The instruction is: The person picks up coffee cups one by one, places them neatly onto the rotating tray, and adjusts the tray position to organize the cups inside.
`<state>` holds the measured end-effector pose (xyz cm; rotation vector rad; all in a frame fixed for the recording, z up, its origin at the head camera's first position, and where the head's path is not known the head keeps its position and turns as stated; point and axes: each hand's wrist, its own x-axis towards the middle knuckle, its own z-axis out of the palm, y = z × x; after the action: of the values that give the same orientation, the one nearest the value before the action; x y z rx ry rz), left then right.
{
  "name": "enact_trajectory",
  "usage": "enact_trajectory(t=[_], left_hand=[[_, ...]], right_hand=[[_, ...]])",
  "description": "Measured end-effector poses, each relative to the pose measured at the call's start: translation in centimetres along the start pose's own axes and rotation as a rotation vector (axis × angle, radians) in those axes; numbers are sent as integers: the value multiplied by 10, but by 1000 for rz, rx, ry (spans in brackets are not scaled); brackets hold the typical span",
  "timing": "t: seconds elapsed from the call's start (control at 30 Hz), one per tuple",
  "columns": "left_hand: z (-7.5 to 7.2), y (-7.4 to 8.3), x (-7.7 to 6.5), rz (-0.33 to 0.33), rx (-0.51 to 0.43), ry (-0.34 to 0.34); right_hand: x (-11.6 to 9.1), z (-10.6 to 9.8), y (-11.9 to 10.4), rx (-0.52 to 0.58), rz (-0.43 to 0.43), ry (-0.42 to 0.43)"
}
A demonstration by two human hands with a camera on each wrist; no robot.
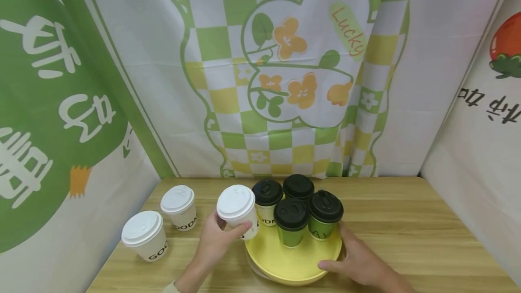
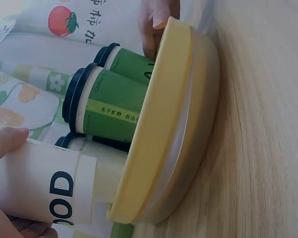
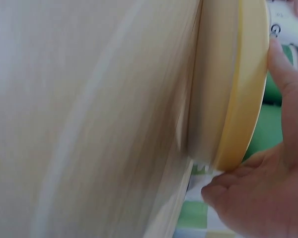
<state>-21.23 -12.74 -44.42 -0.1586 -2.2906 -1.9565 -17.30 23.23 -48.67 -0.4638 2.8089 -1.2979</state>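
Note:
My left hand (image 1: 220, 234) grips a white paper cup (image 1: 244, 229) with a white lid, thumb across its front. In the left wrist view the base of this cup is just above the left rim of a round yellow turntable (image 1: 285, 268). My right hand (image 1: 358, 259) holds the turntable's right rim, thumb on the near side and fingers farther round. Standing on the turntable are two green cups (image 1: 291, 237) with black lids, a pale cup (image 1: 266, 214) with a black lid, and behind them another black-lidded cup (image 1: 299, 185), its body mostly hidden.
Two more white-lidded cups, a nearer one (image 1: 148, 241) and a farther one (image 1: 181, 209), stand on the wooden table (image 1: 386, 202) to the left. Patterned cloth (image 1: 285, 144) hangs behind the table, with printed side panels left and right.

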Motion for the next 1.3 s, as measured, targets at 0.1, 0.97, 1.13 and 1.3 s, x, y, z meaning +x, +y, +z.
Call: enact_trajectory(t=[0.1,0.97,1.13,1.3], left_hand=[[6,-1,1,-7,10,-8],[32,-35,12,58,75,-64],[33,-40,10,62,110,-69],[36,-42,9,69,129,-64]], right_hand=[[-3,5,-6,29,41,3],[-10,19,-27,28,209,59],[-10,20,-28,36,207,59],[-11,22,-28,30,204,66]])
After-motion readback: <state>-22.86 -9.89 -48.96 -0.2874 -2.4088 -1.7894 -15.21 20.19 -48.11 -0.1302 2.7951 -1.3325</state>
